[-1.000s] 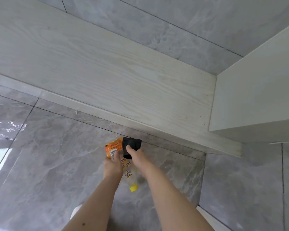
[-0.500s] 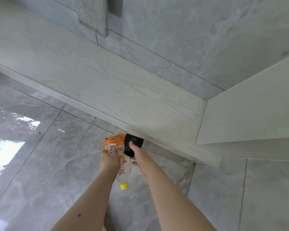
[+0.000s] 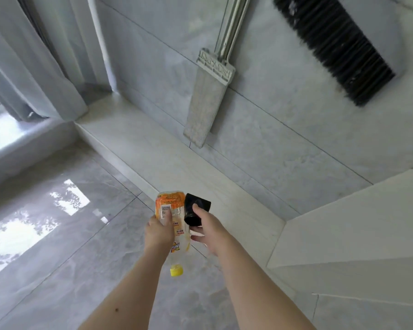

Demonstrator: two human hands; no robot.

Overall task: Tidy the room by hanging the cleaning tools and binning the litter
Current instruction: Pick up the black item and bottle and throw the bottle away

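Since a moment ago my view has lifted off the floor, bringing the grey flat mop and the black-bristled broom into sight, both hanging against the tiled wall. I take that half as done. My left hand has its fingers wrapped round a crushed clear plastic bottle with an orange label and yellow cap, cap downward; my right hand pinches a crumpled black cup just beside it. No bin is visible, so finding one comes next.

Single head-worn view, angled down, close above both forearms.
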